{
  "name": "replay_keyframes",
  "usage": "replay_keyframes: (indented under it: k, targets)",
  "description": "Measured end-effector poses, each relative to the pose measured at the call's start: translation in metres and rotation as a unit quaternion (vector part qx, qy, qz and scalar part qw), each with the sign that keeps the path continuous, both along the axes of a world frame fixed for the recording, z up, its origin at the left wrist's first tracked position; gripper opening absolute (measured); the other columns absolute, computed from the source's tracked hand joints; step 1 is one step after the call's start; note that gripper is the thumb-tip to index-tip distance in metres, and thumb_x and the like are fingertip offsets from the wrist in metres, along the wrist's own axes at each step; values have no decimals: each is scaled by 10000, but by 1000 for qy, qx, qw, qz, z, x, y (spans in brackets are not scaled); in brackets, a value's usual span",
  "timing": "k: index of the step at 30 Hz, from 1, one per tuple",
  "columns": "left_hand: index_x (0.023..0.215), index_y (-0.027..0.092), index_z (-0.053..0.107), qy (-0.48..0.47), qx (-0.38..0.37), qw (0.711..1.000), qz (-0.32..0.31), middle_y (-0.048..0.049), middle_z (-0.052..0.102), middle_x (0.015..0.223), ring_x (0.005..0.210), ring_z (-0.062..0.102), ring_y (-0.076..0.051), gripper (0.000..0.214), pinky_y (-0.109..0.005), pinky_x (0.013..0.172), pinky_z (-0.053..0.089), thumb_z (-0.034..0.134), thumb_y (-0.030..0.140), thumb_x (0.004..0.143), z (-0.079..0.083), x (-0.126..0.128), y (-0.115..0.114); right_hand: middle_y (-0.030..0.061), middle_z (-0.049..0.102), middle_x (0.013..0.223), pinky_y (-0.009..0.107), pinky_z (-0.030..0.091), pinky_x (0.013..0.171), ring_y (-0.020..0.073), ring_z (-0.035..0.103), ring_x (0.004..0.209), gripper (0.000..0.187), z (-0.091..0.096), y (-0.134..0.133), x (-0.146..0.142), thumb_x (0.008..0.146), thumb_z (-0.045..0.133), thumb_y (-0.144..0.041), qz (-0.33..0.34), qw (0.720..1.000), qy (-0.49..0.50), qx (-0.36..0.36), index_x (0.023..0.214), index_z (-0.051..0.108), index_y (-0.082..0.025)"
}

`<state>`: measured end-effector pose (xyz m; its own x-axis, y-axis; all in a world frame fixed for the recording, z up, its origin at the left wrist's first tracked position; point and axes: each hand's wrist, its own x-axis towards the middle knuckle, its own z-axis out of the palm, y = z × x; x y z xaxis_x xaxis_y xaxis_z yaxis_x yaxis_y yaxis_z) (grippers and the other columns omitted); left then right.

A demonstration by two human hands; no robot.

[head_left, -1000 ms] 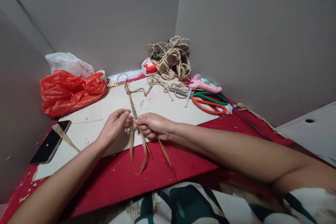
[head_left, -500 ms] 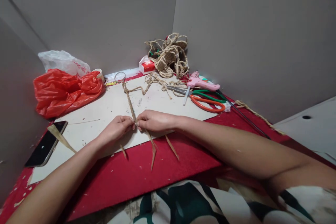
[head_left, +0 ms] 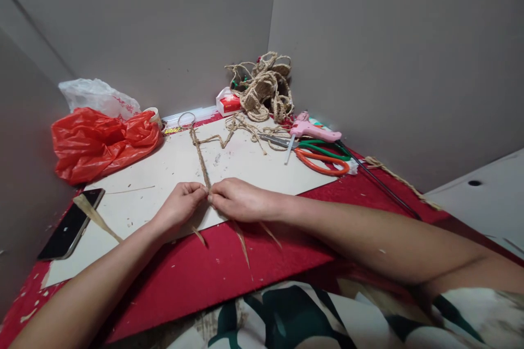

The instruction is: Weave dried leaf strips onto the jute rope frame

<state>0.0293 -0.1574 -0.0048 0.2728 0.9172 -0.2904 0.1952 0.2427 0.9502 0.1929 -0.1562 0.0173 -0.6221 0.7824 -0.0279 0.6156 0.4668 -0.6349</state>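
Pinching the thin tan braided fibre cord [head_left: 201,159] where our fingertips meet, we have our left hand [head_left: 180,204] and right hand [head_left: 237,200] both closed tight on its near end, at the near edge of the pale flat board [head_left: 164,169]. From there its loose tan strips [head_left: 242,240] trail nearer onto the red felt mat [head_left: 229,278]. The orange-handled scissors [head_left: 323,162] and pink glue gun [head_left: 313,130] lie far right, the crumpled red plastic bag [head_left: 102,142] far left

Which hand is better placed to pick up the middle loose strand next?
Probably the right hand: the middle strand trails out beneath it. The left hand sits over the leftmost strand. Both pinch the braid.
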Motion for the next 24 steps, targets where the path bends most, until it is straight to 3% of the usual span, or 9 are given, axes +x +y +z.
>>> replay_keyframes:
  k: [6,10,12,14,15,17,20,22,24]
  targets:
    - [530,176,372,-42,-49,998,23,92,259,415,364,167,-23,325,-203,393,81,581,302,745,3,4,-3,174,681,877,304,368,634,229,606,730,305,-13,-16,-7,865,359,-220,-12,994,-86,67,886,639,-101]
    - [607,142,518,-52,-47,997,23,81,349,403,354,191,-17,198,-201,387,76,644,267,694,8,9,-7,167,682,842,299,382,606,223,608,706,274,-8,-29,-6,858,392,-206,82,988,-123,51,810,645,-113]
    - [645,130,557,-45,-54,997,18,78,375,405,350,193,-14,170,-198,387,80,660,259,684,9,9,-7,119,672,754,265,379,580,170,580,638,239,1,-31,-1,859,432,-193,166,980,-108,-8,728,619,-123]
    - [646,132,554,-51,-61,997,12,80,365,407,352,194,-16,181,-196,389,87,666,267,689,9,8,-6,49,628,630,223,374,541,113,538,543,255,11,-25,6,881,460,-228,242,960,-55,-127,676,579,-134]
    - [636,136,540,-57,-62,996,8,84,345,408,355,191,-17,196,-195,390,88,667,273,695,8,6,-6,16,589,567,206,370,515,92,514,492,287,15,-19,11,896,461,-278,247,950,-12,-189,665,560,-139]
    - [635,142,521,-68,-67,995,-2,93,300,418,365,176,-18,217,-193,392,81,666,286,710,6,4,-4,-28,504,482,185,351,466,69,463,422,345,18,-1,18,899,463,-370,146,959,100,-222,647,526,-143]
    - [682,143,532,-65,-79,995,-17,106,246,437,377,141,-18,200,-188,393,61,656,290,736,5,2,-2,-35,479,494,177,335,459,56,430,428,331,9,25,21,895,476,-351,-112,963,234,-77,641,506,-140]
    - [699,146,532,-68,-79,994,-21,107,239,446,382,131,-19,187,-185,392,61,651,284,744,5,1,-2,-10,526,554,178,349,475,62,462,472,294,-2,34,18,886,498,-322,-161,952,252,-64,665,524,-129]
    - [696,147,531,-71,-72,994,-27,105,234,453,387,127,-21,189,-186,390,68,639,289,758,6,1,-2,10,555,587,185,369,483,71,485,490,296,-11,35,13,900,476,-317,-109,950,246,-159,685,536,-122]
